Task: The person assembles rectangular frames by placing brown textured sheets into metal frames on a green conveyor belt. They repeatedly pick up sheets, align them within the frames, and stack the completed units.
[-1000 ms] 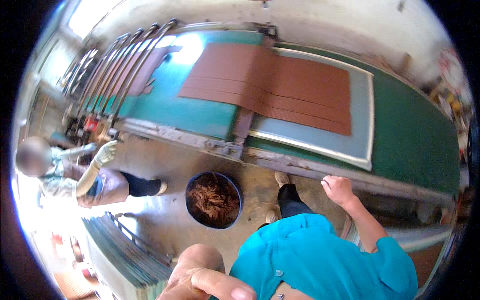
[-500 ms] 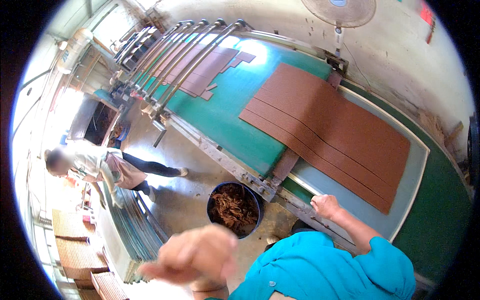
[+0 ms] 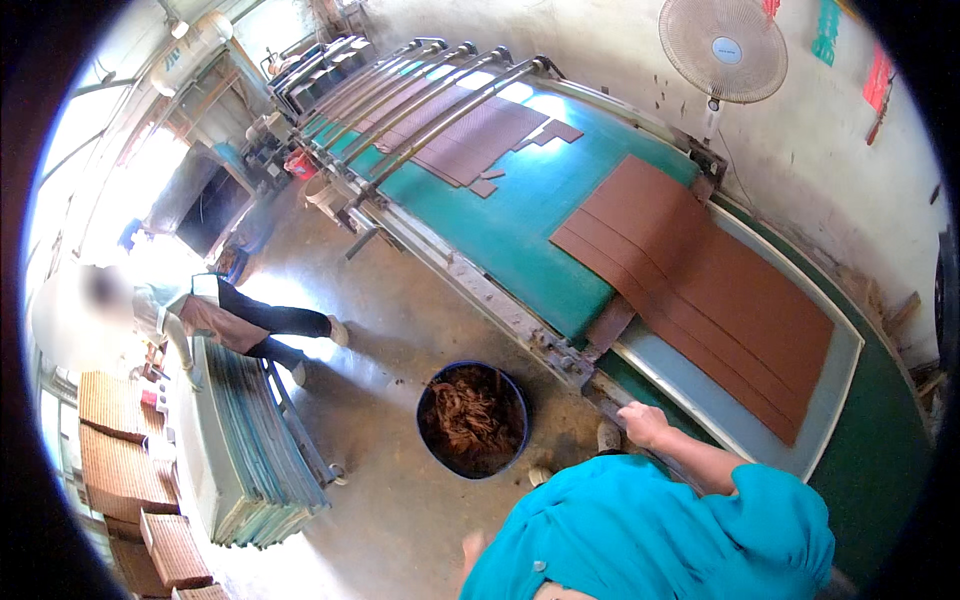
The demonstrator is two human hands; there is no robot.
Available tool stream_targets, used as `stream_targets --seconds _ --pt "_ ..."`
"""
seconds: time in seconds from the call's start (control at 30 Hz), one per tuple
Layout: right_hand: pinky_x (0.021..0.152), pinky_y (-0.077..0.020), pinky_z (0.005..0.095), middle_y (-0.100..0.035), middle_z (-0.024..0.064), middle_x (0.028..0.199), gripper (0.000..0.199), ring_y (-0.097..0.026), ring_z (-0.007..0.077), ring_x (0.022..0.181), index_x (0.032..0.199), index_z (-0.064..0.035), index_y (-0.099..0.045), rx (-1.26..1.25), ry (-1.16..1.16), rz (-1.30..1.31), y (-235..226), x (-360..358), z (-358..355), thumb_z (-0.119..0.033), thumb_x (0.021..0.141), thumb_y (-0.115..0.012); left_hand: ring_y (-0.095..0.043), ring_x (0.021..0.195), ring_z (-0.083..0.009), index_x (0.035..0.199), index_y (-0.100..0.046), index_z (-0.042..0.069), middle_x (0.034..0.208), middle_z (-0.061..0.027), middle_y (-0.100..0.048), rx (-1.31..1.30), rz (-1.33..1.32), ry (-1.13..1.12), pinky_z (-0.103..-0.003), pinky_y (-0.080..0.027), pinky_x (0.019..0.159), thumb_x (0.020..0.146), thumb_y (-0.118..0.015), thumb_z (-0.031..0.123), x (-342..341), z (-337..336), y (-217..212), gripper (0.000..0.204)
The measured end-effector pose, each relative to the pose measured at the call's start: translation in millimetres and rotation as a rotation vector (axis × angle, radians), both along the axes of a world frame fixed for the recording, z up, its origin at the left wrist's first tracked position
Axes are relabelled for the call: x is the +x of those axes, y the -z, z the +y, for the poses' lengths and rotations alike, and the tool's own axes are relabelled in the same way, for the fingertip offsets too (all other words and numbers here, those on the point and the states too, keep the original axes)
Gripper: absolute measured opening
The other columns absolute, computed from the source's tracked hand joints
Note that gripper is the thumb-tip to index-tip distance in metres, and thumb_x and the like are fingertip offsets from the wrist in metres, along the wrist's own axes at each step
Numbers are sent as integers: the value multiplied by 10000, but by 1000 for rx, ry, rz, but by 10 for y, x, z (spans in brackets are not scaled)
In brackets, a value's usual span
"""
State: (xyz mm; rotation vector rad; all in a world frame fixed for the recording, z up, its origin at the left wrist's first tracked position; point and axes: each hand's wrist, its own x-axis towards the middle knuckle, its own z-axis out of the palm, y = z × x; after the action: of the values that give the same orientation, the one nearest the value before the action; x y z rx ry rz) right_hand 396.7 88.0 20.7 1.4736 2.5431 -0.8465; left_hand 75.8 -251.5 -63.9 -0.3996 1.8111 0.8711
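My right hand (image 3: 643,425) is closed with its fingers curled, at the metal side rail (image 3: 610,392) of the conveyor; whether it grips anything is hidden. At the lower edge, only a small part of my left hand (image 3: 474,548) shows beside my teal shirt, its fingers out of sight. A ribbed brown sheet (image 3: 720,290), with lengthwise cut lines, spans from the green belt (image 3: 500,240) onto a pale blue board with a light rim (image 3: 848,370). Neither hand visibly touches the sheet. Left of my right hand, a dark blue tub (image 3: 522,440) on the floor holds brown scraps (image 3: 470,415).
Metal rollers (image 3: 450,122) cross the belt over more cut brown sheets (image 3: 470,130). A person (image 3: 235,315) stands at left by a stack of boards (image 3: 250,440). Ribbed brown stacks (image 3: 125,470) line the lower left. A fan (image 3: 724,50) stands near the wall.
My left hand has dropped from in front of me to the lower edge. The view has shifted left. The brown sheet's rear edge appears slightly closer to the belt's end.
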Motion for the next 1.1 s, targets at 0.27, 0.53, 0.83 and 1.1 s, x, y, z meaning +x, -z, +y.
stream_targets --seconds 0.27,0.53,0.83,1.1 --pt "840 -464 464 -596 146 1091 287 -564 349 996 978 -124 -671 -118 386 -222 162 2 -537 -196 742 -523 -599 762 -295 957 -545 -23 840 -178 -607 -281 -115 -120 -420 -486 634 875 -435 182 -162 -921 172 247" --pt "845 -457 479 -623 199 985 321 -573 382 959 923 -52 -660 -191 630 -163 81 184 -147 -283 784 -486 -604 770 -297 1038 -511 -24 880 -177 -614 -16 -37 -5 -410 -499 650 894 -420 203 -774 781 411 284" --pt "852 -438 439 -606 135 1041 284 -535 330 1005 965 -66 -628 177 637 163 81 -248 1519 -275 851 -474 -631 763 -203 1217 -438 -31 958 -157 -616 486 91 206 -280 -527 633 942 -426 145 -722 3604 -886 327" --pt "1016 -299 466 -421 205 1315 534 -376 321 1250 1256 30 -420 552 588 298 56 -1246 4038 -351 886 -481 -619 785 -206 1259 -366 -2 971 -147 -591 533 82 345 -288 -521 621 914 -494 140 -594 5558 -1269 394"
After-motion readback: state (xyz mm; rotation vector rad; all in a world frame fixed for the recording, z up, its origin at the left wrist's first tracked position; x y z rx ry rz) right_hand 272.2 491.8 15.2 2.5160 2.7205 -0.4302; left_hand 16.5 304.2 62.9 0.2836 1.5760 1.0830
